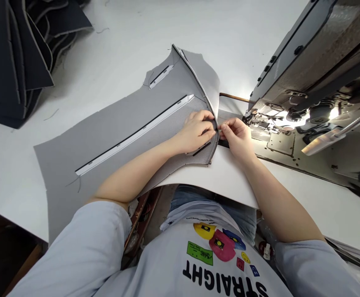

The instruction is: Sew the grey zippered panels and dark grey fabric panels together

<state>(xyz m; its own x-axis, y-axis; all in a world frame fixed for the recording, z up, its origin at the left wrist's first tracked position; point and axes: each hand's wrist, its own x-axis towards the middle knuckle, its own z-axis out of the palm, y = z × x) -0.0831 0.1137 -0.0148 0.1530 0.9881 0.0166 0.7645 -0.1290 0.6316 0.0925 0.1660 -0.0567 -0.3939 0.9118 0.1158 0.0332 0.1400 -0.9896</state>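
Observation:
A long grey fabric panel (105, 132) lies across the white table, with white strips edged in black (136, 134) attached to it. A raised corded seam (200, 84) runs along its right side, and a fold of lighter fabric (209, 74) stands beyond it. My left hand (198, 131) rests on the panel, its bent fingers holding the fabric at this seam. Across the seam, my right hand (237, 136) pinches the edge between thumb and finger. The exact bit under its fingertips is hidden. Just right of that hand is the sewing machine's lit needle area (263, 123).
The sewing machine (306, 62) fills the right side, with a small lamp (320, 142) shining under its head. Dark fabric pieces (19, 62) are piled at the upper left. Loose threads (51, 114) lie on the white table (130, 24). The table's front edge curves near my body.

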